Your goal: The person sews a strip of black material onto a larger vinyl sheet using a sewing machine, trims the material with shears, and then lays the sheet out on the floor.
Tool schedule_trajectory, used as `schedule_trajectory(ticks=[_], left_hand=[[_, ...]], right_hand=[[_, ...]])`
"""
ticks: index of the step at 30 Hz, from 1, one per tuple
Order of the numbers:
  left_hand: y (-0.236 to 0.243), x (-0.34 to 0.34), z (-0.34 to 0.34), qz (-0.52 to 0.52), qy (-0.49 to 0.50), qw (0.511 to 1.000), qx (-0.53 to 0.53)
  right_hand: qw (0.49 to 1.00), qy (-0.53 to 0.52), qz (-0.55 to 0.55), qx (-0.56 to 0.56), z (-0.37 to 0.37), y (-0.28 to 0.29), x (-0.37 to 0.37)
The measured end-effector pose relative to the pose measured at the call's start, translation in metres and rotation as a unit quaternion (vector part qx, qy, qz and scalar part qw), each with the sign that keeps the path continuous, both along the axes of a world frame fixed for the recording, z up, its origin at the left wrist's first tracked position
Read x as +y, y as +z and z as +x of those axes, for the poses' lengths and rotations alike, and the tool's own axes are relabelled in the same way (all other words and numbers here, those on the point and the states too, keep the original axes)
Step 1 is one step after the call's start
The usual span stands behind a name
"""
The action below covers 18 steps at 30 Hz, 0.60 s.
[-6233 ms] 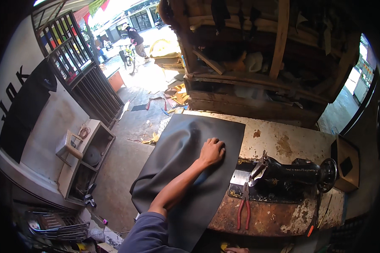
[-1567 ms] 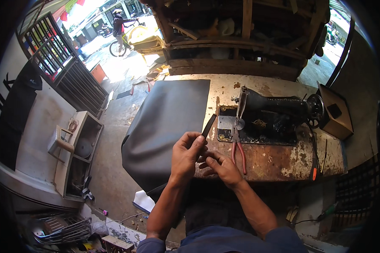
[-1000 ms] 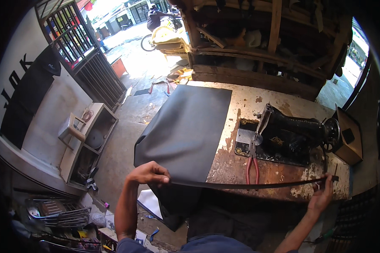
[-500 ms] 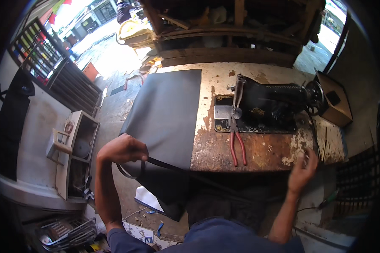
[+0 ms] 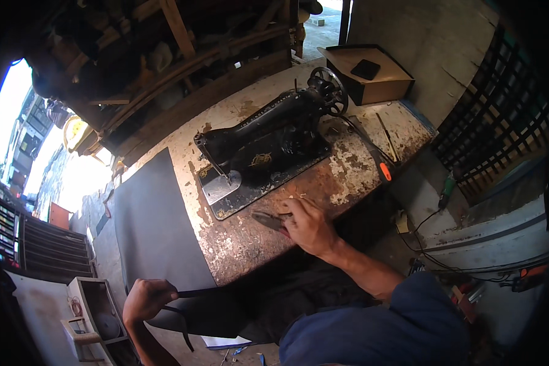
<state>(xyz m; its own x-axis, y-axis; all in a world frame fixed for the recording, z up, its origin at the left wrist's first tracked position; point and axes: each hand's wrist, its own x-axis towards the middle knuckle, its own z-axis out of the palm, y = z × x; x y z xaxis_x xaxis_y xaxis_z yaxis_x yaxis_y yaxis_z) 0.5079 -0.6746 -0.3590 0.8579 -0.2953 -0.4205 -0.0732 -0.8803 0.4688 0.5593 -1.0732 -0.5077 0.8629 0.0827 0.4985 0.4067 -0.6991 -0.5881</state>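
Observation:
My left hand (image 5: 146, 299) is closed in a pinch on a thin black strip (image 5: 186, 332), whose loose end hangs below the fingers. Beside it a wide black sheet (image 5: 158, 226) lies over the table's left end and drapes down its front. Close to the table's front edge, my right hand (image 5: 311, 226) is wrapped round a pair of pliers (image 5: 265, 218). Their dark jaws point left, and only a bit of red handle shows past my fingers. Behind the pliers stands a black sewing machine (image 5: 262, 143) with a bright metal needle plate (image 5: 222, 188).
An open cardboard box (image 5: 378, 91) stands on the worn table (image 5: 348, 177) behind the machine's handwheel. An orange-handled tool (image 5: 385, 171) lies at the right edge. A green corded tool (image 5: 448, 190) is by the lattice on the right. Wooden shelving (image 5: 226, 79) backs the table.
The view has swung to the right. My right hand has come in from the table's right end and taken hold of the pliers, lifting them off the machine bed. My left hand keeps the strip.

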Motion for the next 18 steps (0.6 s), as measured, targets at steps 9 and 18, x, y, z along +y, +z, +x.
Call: schedule_trajectory(ticks=[9, 18], left_hand=[[-0.061, -0.006, 0.03, -0.121, 0.03, 0.99, -0.069], [-0.022, -0.097, 0.014, -0.13, -0.127, 0.975, -0.129]], right_hand=[[0.99, 0.054, -0.092, -0.09, -0.016, -0.032, 0.014], [0.929, 0.332, 0.097, 0.131, -0.025, 0.052, 0.065]])
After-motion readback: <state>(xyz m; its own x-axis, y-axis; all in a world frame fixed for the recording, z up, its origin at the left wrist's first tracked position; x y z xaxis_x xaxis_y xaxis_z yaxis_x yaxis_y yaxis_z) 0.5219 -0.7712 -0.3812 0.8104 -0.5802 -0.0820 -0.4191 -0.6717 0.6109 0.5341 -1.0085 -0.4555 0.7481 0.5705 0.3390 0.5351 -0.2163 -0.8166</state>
